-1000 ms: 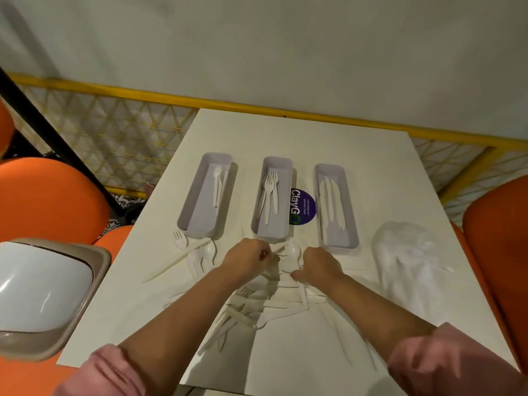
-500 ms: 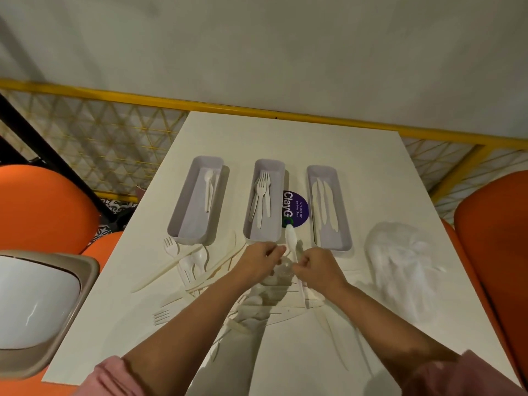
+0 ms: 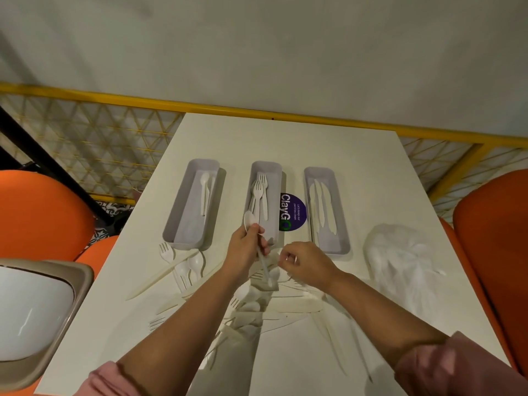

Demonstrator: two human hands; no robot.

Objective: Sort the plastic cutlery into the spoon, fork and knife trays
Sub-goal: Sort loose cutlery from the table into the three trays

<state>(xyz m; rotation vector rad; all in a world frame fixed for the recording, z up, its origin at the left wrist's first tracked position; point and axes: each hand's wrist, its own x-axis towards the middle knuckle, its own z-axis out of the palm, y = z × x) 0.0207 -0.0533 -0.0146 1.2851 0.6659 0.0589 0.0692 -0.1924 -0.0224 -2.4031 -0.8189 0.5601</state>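
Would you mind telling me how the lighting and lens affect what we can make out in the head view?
Head view: wide-angle bending bows the yellow rail; forearm shadows darken the loose cutlery pile, where white pieces blend into the white table; the spoon in the left hand is slightly blurred.

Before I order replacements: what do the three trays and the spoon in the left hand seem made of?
Trays: likely moulded plastic, pale lilac-grey, matte, with rounded seamless corners. Spoon in the left hand: thin white plastic with a slight sheen, though the exact plastic cannot be told.
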